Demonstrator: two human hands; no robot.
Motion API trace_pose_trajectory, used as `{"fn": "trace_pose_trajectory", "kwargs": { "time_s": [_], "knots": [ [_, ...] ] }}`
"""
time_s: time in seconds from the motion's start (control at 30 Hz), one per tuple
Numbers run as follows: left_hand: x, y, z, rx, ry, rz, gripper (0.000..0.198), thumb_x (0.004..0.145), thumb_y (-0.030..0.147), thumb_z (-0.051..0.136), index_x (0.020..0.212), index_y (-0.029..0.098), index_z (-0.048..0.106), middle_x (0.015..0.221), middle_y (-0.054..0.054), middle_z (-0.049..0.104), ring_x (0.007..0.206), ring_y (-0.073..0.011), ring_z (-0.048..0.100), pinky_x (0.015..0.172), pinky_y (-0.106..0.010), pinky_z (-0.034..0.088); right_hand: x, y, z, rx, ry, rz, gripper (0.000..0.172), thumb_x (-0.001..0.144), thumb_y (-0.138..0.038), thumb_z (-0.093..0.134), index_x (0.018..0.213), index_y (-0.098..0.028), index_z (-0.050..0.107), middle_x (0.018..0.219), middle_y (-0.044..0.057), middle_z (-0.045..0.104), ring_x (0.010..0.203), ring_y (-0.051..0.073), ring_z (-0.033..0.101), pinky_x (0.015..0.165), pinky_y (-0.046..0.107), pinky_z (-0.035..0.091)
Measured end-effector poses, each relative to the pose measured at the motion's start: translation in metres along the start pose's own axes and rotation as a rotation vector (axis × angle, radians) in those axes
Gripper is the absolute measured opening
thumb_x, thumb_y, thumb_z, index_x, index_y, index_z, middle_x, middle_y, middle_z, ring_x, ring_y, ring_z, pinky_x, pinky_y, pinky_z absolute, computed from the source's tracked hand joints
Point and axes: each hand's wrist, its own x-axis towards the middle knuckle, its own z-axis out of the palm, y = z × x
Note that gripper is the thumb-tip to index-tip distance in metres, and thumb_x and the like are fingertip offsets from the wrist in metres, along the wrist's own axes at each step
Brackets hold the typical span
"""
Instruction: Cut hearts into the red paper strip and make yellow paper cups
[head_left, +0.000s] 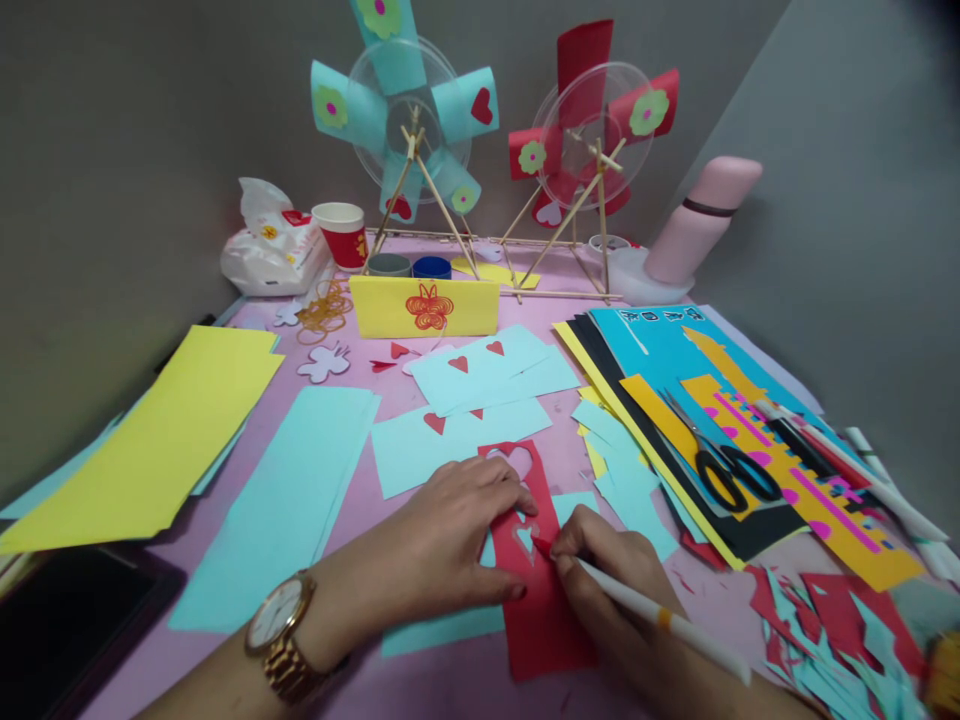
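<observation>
Pen [667, 622] is being clasped in the grip of the right hand [616, 560], its tip apparently touching the red card [551, 632] lying on the desk [442, 692]; the left hand [465, 530], spread and unclenched, is resting on the card's left edge.

The worktop [442, 690] is dimly, softly lit, with faint shadows cast. The bottle [694, 225] is skewed by wide-angle distortion; scraps [832, 610] are slightly blurred; the top-right corner is darkened.
</observation>
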Motion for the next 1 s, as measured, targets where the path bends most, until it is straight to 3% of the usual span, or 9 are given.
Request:
{"fn": "trace_pose_trajectory", "kwargs": {
  "time_s": [0.63,0.87,1.0],
  "knots": [
    [0.0003,0.0012,-0.0011,0.006,-0.007,-0.014,0.043,0.067,0.023,0.079,0.105,0.023,0.058,0.104,-0.001,0.054,0.102,-0.0225,0.049,0.092,-0.036,0.038,-0.0017,0.0081,-0.0004,0.076,-0.069,-0.091,0.013,0.083,-0.015,0.036,0.075,-0.024,0.041,0.055,-0.008,0.037,0.041,0.010,0.037,0.044,0.023,0.029],
    [-0.0008,-0.0006,0.0000,0.006,-0.006,0.003,0.045,0.067,0.023,0.079,0.106,0.024,0.056,0.105,-0.001,0.054,0.103,-0.0226,0.049,0.092,-0.036,0.037,-0.0018,0.0063,0.0015,0.048,0.000,-0.103,0.017,0.087,-0.015,0.035,0.076,-0.023,0.045,0.057,-0.007,0.043,0.045,0.010,0.042,0.046,0.022,0.031],
    [0.0000,0.0000,-0.0002,0.008,-0.006,-0.004,0.044,0.067,0.022,0.079,0.105,0.024,0.056,0.105,-0.001,0.054,0.103,-0.0230,0.050,0.092,-0.036,0.038,0.0009,0.0010,0.0030,0.018,0.019,-0.060,0.018,0.087,-0.017,0.036,0.073,-0.022,0.044,0.053,-0.009,0.037,0.041,0.009,0.036,0.041,0.021,0.027]
  ]
}}
